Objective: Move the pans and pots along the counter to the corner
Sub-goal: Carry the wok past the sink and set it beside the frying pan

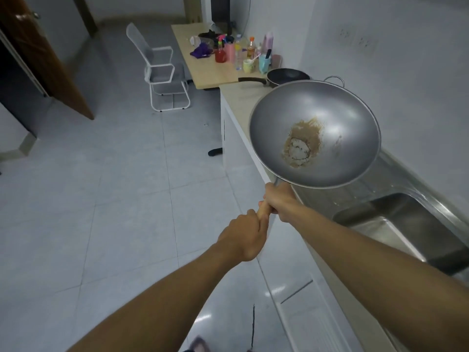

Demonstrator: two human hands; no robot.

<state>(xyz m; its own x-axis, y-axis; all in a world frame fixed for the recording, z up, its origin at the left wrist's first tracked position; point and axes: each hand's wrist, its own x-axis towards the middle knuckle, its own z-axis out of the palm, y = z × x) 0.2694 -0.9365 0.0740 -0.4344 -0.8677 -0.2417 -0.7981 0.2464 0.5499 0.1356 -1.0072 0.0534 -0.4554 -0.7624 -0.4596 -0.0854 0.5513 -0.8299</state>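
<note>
Midway, we carry the grey wok [330, 110] aloft, its wooden handle [262, 212] clasped by both hands: the right grip [280, 200] wraps it nearest the bowl, the left grip [243, 237] just behind, at the handle's end. The wok hangs tilted ahead of the grips, above the edge of the worktop [238, 97]. Far beyond the grips, a black frying pan [288, 75] already rests at the worktop's end, seemingly delivered. By our reckoning, the wok has that stretch left to travel. Right of the grips lies the steel sink [396, 224]; no other pots show.
</note>
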